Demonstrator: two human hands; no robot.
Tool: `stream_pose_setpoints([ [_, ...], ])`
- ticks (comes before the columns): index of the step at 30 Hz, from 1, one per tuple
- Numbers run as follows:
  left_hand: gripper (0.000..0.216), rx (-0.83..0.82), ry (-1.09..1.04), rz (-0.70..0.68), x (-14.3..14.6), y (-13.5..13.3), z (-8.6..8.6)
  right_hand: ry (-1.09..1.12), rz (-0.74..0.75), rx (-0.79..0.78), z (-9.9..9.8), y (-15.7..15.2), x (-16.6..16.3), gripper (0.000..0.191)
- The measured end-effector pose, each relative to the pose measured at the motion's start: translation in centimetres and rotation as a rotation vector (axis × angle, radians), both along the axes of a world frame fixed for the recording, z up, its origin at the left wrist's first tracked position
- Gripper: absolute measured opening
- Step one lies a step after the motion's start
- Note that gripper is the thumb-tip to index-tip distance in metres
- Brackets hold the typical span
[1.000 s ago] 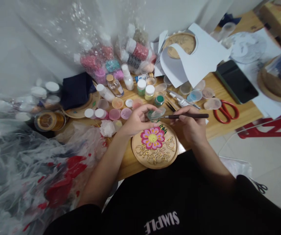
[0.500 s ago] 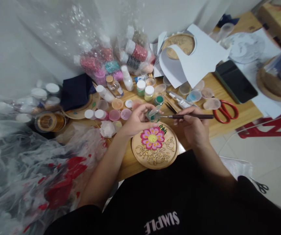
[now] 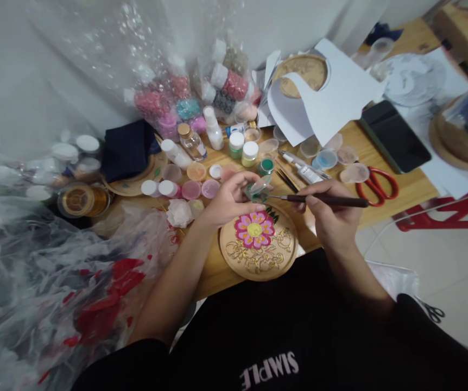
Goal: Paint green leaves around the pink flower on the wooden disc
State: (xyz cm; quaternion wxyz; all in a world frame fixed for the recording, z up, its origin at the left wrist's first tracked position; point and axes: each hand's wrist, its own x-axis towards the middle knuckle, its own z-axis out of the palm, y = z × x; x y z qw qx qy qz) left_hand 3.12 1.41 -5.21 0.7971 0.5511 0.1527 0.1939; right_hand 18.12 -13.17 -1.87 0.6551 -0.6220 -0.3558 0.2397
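Observation:
My left hand (image 3: 234, 200) is closed around a small clear plastic cup (image 3: 257, 190) with green stuff inside and its lid raised. In my right hand (image 3: 334, 214) is a thin tool with a dark handle (image 3: 331, 201) and a metal shaft, its tip at the cup's right side. Whether the tip is inside the cup I cannot tell. Below both hands lies a round wooden plaque (image 3: 258, 266) with gold outlines and a pink flower (image 3: 254, 229) with a yellow centre. An uncapped jar of green (image 3: 266, 166) stands just beyond the cup.
Behind the hands are tweezers (image 3: 286, 179), a white tube (image 3: 309, 172), lidded jars (image 3: 250, 153) and several small cups (image 3: 191, 190). Red-handled scissors (image 3: 376, 186) and a phone (image 3: 397, 136) lie to the right. Crumpled plastic (image 3: 55, 282) fills the left, beside a wire spool (image 3: 81, 201).
My right hand has shifted right and slightly down with the dark-handled tool, drawing its tip a little rightward. My left hand and the cup stay nearly in place.

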Motion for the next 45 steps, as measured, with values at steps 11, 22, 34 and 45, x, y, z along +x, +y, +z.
stream_pose_setpoints([
  [11, 0.051, -0.015, 0.005, -0.011, 0.0, 0.0, 0.1, 0.139, -0.002, -0.012, -1.0, 0.7, 0.0, 0.005],
  [22, 0.053, 0.000, 0.034, 0.000, 0.0, 0.0, 0.1, 0.344, -0.032, 0.051, -0.8, 1.3, -0.1, 0.012],
  [34, 0.048, 0.015, -0.025, -0.008, 0.0, 0.1, 0.0, 0.238, -0.116, 0.020, 0.6, -2.2, 1.4, 0.002],
  [45, 0.050, 0.013, -0.027, 0.015, 0.1, 0.3, -0.1, 0.156, -0.059, -0.084, -1.3, -3.8, 0.9, 0.011],
])
